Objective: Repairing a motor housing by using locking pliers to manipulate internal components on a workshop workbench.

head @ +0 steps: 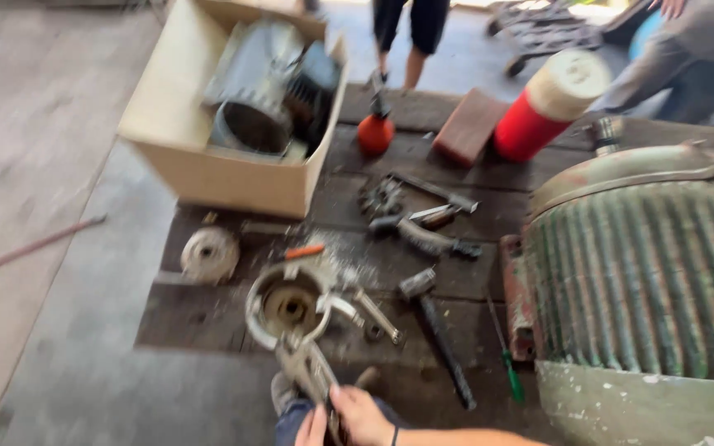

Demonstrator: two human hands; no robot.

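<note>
Both hands (345, 417) were clamped on pliers (311, 372) biting a round housing (289, 304). The cardboard box (208, 169) behind held a grey motor (254, 78).

The big green motor (642, 264) fills the 3 o'clock side like a wall. At 11 o'clock the cardboard box (208, 169) blocks the way. In the middle, the round metal cover (287, 306), hammer (440, 339) and dark tools (423, 219) lie close together, with thin gaps between. The grey floor (51, 248) at 9 o'clock is wide open, but for a thin rod (30, 248).
</note>
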